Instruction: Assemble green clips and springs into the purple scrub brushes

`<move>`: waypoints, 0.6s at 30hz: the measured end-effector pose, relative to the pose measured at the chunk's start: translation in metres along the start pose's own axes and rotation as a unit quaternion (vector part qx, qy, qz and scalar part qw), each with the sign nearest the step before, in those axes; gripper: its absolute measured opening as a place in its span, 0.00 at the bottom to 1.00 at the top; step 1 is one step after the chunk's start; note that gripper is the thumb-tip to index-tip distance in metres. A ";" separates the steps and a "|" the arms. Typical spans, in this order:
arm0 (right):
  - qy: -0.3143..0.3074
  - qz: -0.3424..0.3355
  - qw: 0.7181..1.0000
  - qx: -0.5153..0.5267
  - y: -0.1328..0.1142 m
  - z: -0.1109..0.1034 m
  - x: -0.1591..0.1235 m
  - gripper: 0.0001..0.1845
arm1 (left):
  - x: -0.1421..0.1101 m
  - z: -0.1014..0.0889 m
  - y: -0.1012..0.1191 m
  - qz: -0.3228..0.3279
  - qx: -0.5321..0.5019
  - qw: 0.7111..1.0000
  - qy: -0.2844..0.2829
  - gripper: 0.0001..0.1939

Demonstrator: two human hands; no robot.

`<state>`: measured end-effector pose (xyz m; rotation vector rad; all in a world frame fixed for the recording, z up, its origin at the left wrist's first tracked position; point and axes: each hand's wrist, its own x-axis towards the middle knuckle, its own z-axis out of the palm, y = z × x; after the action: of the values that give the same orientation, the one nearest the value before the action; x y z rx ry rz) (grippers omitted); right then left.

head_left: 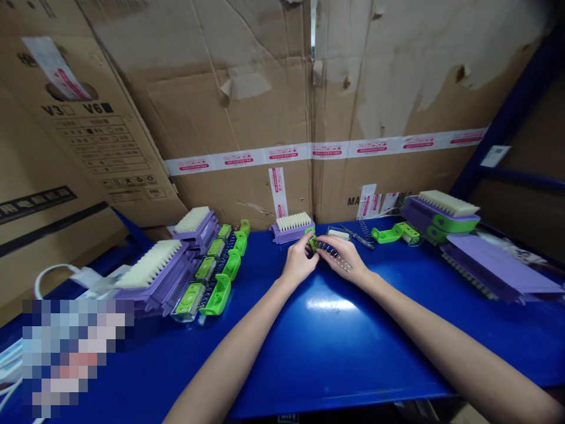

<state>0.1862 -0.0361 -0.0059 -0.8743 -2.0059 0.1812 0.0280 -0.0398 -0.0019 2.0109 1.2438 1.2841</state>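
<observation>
Over the far middle of the blue table, my left hand (pixel 298 260) pinches a small green plastic part (pixel 313 241), mostly hidden by the fingers. Closed against its other side is my right hand (pixel 343 257), with a metal coil spring (pixel 339 258) that slants out along the back of the thumb. The spring's far end seems to meet the green part; my fingers hide the joint. Just behind my hands lies a purple brush block (pixel 282 235) with cream bristles facing up. A small clear-and-white piece (pixel 339 234) and a dark screwdriver-like tool (pixel 362 238) lie beyond my right hand.
On the left stand purple brush blocks (pixel 152 281), a row of green-topped clear pieces (pixel 190 299), springs, and green brackets (pixel 217 294). To the right are a green bracket (pixel 385 234), stacked purple brushes (pixel 419 213) and an overturned one (pixel 503 262). Cardboard (pixel 247 118) walls the back.
</observation>
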 end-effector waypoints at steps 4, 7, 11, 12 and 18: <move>0.009 0.066 0.998 0.008 -0.004 -0.003 0.001 0.15 | -0.001 0.002 0.000 -0.005 -0.052 0.999 -0.013 0.31; 0.030 0.110 0.992 0.045 -0.008 -0.004 0.002 0.14 | -0.001 0.004 0.000 -0.010 -0.101 0.995 -0.013 0.30; 0.084 0.163 0.979 0.085 -0.011 -0.003 0.005 0.12 | -0.001 0.008 0.003 0.000 -0.096 0.995 0.017 0.27; 0.089 0.172 0.976 0.099 -0.011 -0.002 0.006 0.12 | -0.002 0.008 0.004 0.006 -0.083 0.996 0.025 0.27; 0.075 0.229 0.941 0.237 -0.010 0.003 0.008 0.16 | -0.006 0.004 0.006 0.072 -0.013 0.997 0.034 0.25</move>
<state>0.1763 -0.0375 0.0025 -0.9858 -1.4925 0.8015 0.0331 -0.0478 -0.0022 2.0859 1.1229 1.4391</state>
